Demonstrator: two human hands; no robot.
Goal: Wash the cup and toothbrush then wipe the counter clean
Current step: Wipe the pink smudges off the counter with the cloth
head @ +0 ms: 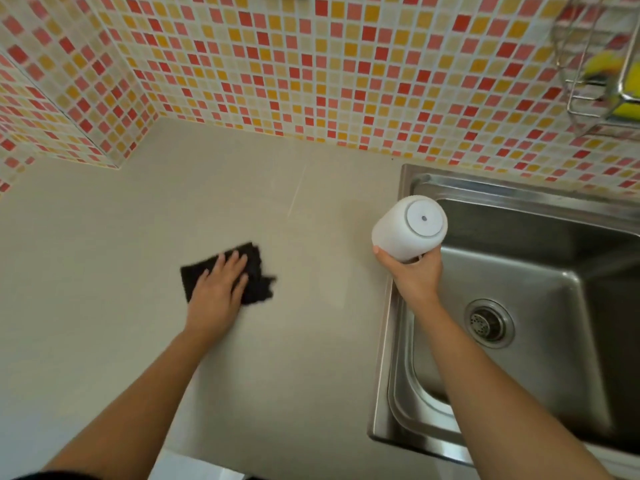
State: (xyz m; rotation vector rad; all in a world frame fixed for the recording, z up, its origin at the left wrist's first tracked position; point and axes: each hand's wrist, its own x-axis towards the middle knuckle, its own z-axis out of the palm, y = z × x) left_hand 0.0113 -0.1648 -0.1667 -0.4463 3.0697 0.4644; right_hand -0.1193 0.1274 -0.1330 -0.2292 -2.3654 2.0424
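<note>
Counter (104, 237) beige under mosaic tiles (277, 64); left hand (218, 289) flat on cloth (256, 271), right hand (414, 275) gripping cup (398, 230).

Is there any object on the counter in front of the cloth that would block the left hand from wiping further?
Nothing visible does. The left hand presses the dark cloth flat on the counter. The right hand holds the white cup up at the sink's edge.
</note>
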